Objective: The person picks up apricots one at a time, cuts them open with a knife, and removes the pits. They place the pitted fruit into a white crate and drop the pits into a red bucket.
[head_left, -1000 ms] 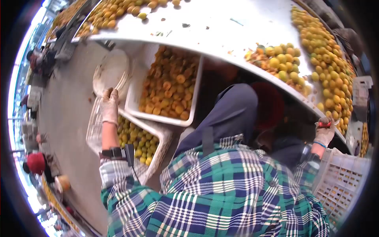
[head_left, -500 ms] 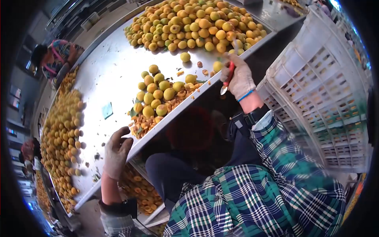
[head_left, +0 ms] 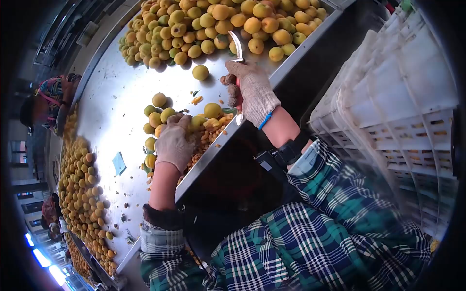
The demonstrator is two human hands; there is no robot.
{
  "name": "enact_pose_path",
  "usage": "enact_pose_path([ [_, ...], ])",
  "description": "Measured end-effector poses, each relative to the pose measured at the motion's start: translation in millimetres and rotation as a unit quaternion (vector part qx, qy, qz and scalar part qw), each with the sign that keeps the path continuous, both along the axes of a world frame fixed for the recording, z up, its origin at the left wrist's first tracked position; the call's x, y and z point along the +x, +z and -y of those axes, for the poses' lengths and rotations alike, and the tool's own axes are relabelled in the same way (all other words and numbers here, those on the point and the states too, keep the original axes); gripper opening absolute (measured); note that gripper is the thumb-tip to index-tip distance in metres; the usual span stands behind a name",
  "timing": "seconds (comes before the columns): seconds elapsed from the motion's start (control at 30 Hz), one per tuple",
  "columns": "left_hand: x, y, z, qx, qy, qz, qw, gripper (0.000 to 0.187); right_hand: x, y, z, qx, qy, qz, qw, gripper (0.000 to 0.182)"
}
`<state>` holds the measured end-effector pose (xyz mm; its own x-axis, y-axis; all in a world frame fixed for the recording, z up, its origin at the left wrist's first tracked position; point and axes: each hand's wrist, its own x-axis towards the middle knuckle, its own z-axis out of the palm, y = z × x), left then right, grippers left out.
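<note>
My right hand (head_left: pixel 252 92), in a whitish knit glove with stained fingertips, is closed around a curved knife (head_left: pixel 237 47) with a red handle. Its hooked blade points up and away from me, above the table's near edge. My left hand (head_left: pixel 175 143), gloved too, lies over a small group of apricots (head_left: pixel 158 100). Its fingers bend down among the fruit, so their tips and anything in them are hidden. Beside it, a yellow apricot (head_left: pixel 213 110) rests by a heap of pitted pieces and stones (head_left: pixel 208 137). One apricot (head_left: pixel 200 72) sits alone farther up.
A large apricot pile (head_left: pixel 208 24) covers the far end of the metal table (head_left: pixel 104 104). Another pile (head_left: pixel 80 179) runs along the left edge, where a person (head_left: pixel 51 104) sits. White plastic crates (head_left: pixel 388 97) stand close on my right. A pale blue scrap (head_left: pixel 118 163) lies on the tabletop.
My left hand has moved from the table's near edge up and right onto the small apricot group. My right hand, still holding the knife, has shifted left; the blade now shows clearly.
</note>
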<state>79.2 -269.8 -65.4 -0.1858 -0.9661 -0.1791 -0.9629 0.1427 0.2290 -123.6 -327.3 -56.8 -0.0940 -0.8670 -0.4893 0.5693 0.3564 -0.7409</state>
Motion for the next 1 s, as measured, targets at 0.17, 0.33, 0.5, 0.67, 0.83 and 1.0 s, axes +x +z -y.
enact_pose_path([
  [0.17,-1.1,-1.7,6.8,0.043,-0.034,0.032,0.998,0.058,-6.1,-4.1,14.7,0.004,0.035,0.011,0.999,0.019],
  [0.33,-7.5,-0.9,13.7,0.033,-0.036,0.015,0.999,0.055,-14.6,1.7,23.7,-0.033,0.021,0.028,0.999,0.019],
  [0.5,9.3,-2.0,29.3,0.020,0.080,-0.264,0.961,0.044,-17.1,1.1,23.1,-0.037,0.045,0.054,0.997,0.018],
  [0.67,-19.3,-3.8,21.5,-0.029,-0.068,0.037,0.997,0.027,-18.5,5.0,13.9,-0.032,0.036,0.038,0.998,0.017],
  [0.83,-29.8,-8.7,10.6,0.015,-0.068,0.041,0.997,0.039,-18.7,13.3,4.2,-0.002,0.036,0.052,0.998,0.015],
  [1.0,-25.3,0.0,15.0,0.124,0.033,-0.102,0.986,0.039,-21.8,15.0,-2.5,0.000,0.032,0.072,0.997,0.014],
])
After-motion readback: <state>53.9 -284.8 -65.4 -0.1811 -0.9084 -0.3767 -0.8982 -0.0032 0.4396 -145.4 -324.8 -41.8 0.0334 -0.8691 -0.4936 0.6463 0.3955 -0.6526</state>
